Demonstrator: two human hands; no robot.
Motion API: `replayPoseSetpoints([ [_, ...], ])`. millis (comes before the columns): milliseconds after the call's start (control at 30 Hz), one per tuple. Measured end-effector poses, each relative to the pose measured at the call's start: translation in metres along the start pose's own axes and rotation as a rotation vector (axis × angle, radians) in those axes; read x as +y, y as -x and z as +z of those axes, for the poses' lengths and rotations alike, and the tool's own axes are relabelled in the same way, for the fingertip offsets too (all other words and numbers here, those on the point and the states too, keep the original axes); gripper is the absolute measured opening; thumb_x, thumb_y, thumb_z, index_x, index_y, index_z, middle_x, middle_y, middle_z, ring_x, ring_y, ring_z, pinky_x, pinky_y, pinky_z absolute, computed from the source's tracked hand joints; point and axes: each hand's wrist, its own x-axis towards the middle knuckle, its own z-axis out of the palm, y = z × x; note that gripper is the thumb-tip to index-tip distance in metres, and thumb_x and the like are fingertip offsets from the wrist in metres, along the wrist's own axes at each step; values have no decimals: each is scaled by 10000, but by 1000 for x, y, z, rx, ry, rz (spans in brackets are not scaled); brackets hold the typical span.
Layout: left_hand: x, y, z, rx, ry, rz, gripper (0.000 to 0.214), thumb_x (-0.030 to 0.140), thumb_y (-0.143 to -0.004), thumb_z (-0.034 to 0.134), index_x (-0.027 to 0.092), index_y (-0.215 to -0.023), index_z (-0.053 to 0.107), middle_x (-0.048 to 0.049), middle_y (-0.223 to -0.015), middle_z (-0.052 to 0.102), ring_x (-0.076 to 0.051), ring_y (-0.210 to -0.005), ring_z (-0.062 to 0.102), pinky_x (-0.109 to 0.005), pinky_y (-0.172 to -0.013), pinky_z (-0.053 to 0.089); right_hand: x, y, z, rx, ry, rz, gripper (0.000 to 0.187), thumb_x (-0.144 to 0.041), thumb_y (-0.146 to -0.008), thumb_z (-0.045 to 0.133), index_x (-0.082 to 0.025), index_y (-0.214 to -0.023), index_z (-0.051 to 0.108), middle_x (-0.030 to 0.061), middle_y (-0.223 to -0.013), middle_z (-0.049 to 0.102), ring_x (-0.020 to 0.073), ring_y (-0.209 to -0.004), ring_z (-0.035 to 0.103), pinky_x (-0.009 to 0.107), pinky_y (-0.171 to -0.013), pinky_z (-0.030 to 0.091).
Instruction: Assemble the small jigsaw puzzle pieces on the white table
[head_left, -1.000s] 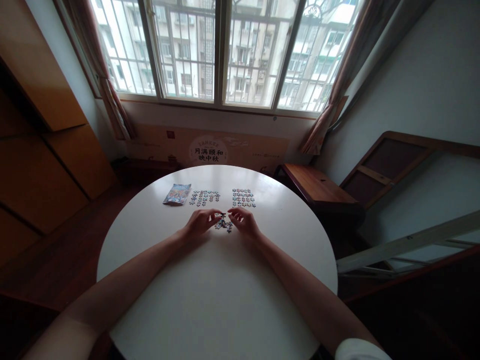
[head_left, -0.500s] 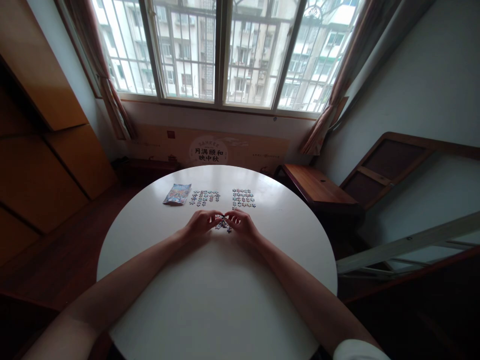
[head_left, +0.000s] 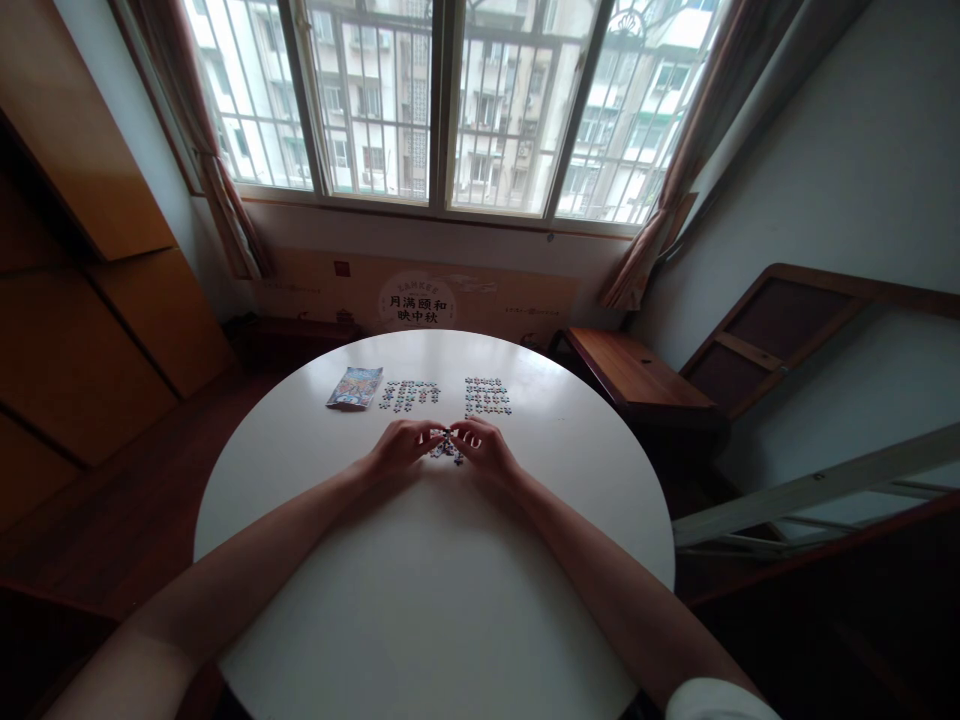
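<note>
Near the middle of a round white table (head_left: 420, 600), my left hand (head_left: 403, 443) and my right hand (head_left: 484, 445) meet over a small heap of jigsaw pieces (head_left: 445, 452). Thumbs and fingers of both hands are closed on a dark jigsaw piece (head_left: 448, 433) between them. Beyond the hands, several jigsaw pieces (head_left: 411, 395) lie spread in rows on the left. On the right is another block of pieces (head_left: 487, 396), also in rows. The picture on the held piece is too small to make out.
A colourful printed packet (head_left: 355, 389) lies left of the rows. Behind the table stands a long printed cardboard box (head_left: 480, 290) beneath the barred window. A wooden bench (head_left: 637, 370) is at the right, and wooden cabinets (head_left: 150, 330) are at the left.
Both hands stay in nearly the same place over the heap, fingers still pinched together. The rows and the packet have not moved.
</note>
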Motion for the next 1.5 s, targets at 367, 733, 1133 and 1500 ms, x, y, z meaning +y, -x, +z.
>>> replayPoseSetpoints([
  [367,-2,0,1,-12,11,3,295,382,-861,533,186,-1028,675,3,-634,670,-78,-528,564,-165,-554,394,2,1,1,-7,7,7,147,-263,-828,586,-169,-908,667,22,-749,583,95,-607,559,219,-584,460],
  [733,0,0,0,-14,14,2,297,378,-865,527,187,-1042,670,5,-635,666,-78,-529,560,-169,-556,396,-5,-1,-2,-8,27,27,156,-276,-812,609,-164,-912,651,25,-747,601,101,-615,567,220,-576,461],
  [1133,1,0,0,-7,-1,-9,308,389,-865,521,177,-1028,674,4,-627,657,-75,-522,544,-170,-556,390,-1,1,-1,10,77,53,128,-256,-807,610,-165,-892,642,20,-742,613,101,-614,568,217,-579,448],
  [1500,7,0,-5,-31,10,-17,255,295,-851,523,177,-1019,673,12,-638,643,-67,-515,522,-168,-546,379,-1,1,-1,18,21,45,130,-264,-817,598,-162,-882,645,26,-748,608,105,-623,571,223,-577,458],
])
